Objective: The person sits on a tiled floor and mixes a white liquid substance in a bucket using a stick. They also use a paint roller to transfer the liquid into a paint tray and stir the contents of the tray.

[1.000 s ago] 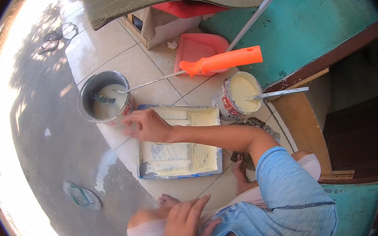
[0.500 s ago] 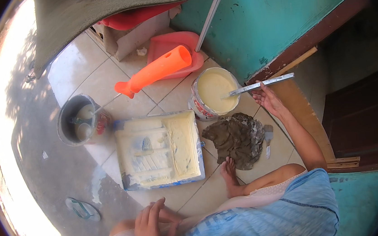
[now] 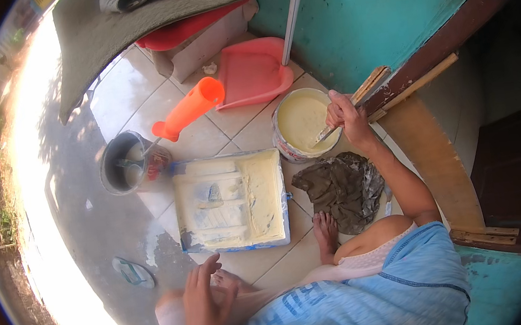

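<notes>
My right hand [image 3: 347, 116] is closed around a paint-smeared flat stick [image 3: 372, 81] that slants down into a bucket of cream paint [image 3: 297, 115]. My left hand [image 3: 205, 293] is over my lap, fingers apart and slightly bent, holding nothing. Between me and the buckets lies a blue-edged roller tray [image 3: 260, 194] coated in cream paint. To its left, a grey bucket [image 3: 112, 170] holds whitish paint and a submerged tool, with an orange handle [image 3: 186, 112] rising from it. A crumpled dark rag [image 3: 332, 187] lies right of the tray, my bare foot against it.
Behind the buckets are a pink dustpan [image 3: 251, 75], a draped grey mat [image 3: 92, 47] and a teal wall [image 3: 371, 14]. A flip-flop [image 3: 133, 272] lies on the concrete at left. Wooden boards [image 3: 432, 152] and a dark doorway are at right.
My right hand went from over the tray by the grey bucket to the stick in the cream bucket and closed around it. The stick now stands more steeply. My left hand stayed over my lap.
</notes>
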The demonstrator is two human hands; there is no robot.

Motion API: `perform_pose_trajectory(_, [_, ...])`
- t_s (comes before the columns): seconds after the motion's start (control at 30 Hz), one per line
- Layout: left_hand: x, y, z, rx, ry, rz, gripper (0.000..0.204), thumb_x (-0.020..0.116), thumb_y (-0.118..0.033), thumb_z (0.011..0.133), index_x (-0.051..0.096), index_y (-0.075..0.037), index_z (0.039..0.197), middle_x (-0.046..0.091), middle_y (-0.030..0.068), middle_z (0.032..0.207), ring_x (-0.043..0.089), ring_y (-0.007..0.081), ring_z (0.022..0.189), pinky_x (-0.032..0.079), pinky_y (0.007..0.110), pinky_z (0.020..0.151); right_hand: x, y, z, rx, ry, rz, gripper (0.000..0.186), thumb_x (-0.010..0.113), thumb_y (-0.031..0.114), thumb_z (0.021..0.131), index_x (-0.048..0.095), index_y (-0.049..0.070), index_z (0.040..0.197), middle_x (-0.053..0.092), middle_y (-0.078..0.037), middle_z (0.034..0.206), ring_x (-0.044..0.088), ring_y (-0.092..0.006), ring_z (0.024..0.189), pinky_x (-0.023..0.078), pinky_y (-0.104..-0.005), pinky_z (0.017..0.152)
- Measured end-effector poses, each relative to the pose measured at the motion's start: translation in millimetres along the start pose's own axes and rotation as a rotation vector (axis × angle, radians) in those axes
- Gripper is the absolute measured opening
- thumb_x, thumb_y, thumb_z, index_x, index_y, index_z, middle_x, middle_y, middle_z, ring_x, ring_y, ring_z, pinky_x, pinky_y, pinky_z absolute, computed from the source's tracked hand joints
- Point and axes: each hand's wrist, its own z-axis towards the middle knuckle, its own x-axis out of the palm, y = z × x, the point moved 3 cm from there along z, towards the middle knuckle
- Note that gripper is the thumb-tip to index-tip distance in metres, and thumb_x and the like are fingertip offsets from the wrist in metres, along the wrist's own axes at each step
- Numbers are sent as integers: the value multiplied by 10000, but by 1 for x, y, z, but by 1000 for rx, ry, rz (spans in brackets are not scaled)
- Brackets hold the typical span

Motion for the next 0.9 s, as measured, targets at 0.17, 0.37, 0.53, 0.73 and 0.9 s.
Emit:
perform_pose_trajectory(0.17, [2,7,11,49,0,42,599,772,-137,731,557,-58,1284,654,130,1030,619,289,983,478,399,866,-35,-25,4,-206,-148,-93,452,532,245,964,317,122,586,343,41,516,318,-75,458,284,-280,456])
perform_pose_trajectory(0.37, [8,6,16,23,29,77,611,778,-144,727,555,-65,1290,657,129,1035,620,282,987,480,397,870,-17,-48,24,-268,-44,103,388,461,212,954,315,107,610,325,18,536,312,-92,480,290,-281,496])
perform_pose_trajectory(0.53, [11,1,18,3,35,69,618,786,-145,718,559,-77,1288,658,129,1031,627,279,987,486,394,862,-7,-39,8,-57,168,178,385,440,197,952,298,108,606,298,16,527,299,-99,476,287,-280,492])
perform_pose_trajectory(0.73, [13,0,20,19,47,64,622,788,-137,707,561,-75,1282,655,124,1024,627,281,986,486,394,854,-30,-33,5,-197,19,-63,384,453,189,941,286,111,604,293,28,536,301,-94,483,292,-286,495])
perform_pose_trajectory(0.9, [14,-3,20,16,56,78,616,786,-142,712,560,-76,1282,656,123,1023,625,283,988,484,398,854,-17,-44,23,-280,-47,83,388,450,203,943,292,108,602,291,22,529,290,-101,494,294,-288,518])
